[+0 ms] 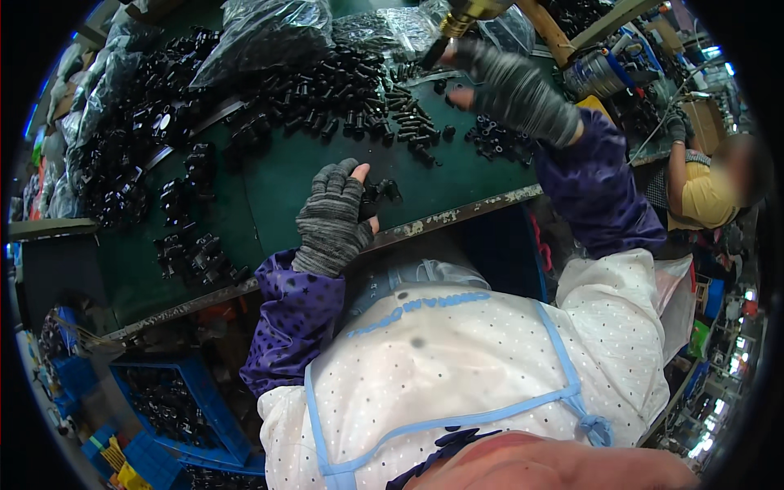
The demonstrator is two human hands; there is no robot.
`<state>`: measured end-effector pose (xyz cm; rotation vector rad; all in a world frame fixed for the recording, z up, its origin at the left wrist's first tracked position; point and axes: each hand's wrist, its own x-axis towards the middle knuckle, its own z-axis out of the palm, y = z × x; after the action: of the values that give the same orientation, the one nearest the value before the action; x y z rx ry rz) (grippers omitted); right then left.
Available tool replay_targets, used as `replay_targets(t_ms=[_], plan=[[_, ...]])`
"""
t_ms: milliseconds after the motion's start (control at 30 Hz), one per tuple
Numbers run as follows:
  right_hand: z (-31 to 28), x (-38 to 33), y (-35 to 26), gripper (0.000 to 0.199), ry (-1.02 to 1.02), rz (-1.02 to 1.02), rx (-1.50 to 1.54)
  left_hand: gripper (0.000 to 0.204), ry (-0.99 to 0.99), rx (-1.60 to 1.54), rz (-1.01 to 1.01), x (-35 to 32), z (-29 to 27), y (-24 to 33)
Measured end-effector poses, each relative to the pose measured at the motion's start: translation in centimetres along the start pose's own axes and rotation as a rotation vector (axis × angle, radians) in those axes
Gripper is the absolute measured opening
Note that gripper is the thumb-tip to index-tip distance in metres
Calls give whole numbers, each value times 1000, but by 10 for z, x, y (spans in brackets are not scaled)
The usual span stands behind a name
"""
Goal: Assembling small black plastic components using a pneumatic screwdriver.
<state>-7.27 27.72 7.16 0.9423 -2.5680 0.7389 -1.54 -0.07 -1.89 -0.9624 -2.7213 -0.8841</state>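
My left hand (333,219), in a grey fingerless knit glove, rests at the table's near edge. Its thumb and fingers curl round a small black part (380,196), whose exact kind I cannot make out. Further right and away, my right hand (518,91), gloved alike, is smeared by motion. The fingertips are beside the dark tip of a brass-coloured power driver (469,16) at the top edge. Whether they grip it or a small piece does not show. Below that hand lie black ring-like pieces (496,139); to its left are loose black bolts (412,118).
Heaps of black parts (131,151) cover the left of the green table (286,192). Clear plastic bags (269,37) lie behind them. A wire spool (600,73) stands at right. Blue crates (184,408) sit below left. Another person in yellow (706,192) works at far right.
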Motion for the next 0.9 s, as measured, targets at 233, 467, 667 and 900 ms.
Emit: replay_targets(t_ms=[233,467,667,900], plan=[[47,-64,23,32,-726,577,-588,53,99,-98,0,3,-1,2],[49,-53,12,15,-98,600,253,46,261,-112,-6,-2,11,4],[73,-16,-21,20,-119,470,310,44,250,-110,-10,-2,9,7],[64,-11,22,18,-148,381,122,44,259,-62,2,-9,11,3]])
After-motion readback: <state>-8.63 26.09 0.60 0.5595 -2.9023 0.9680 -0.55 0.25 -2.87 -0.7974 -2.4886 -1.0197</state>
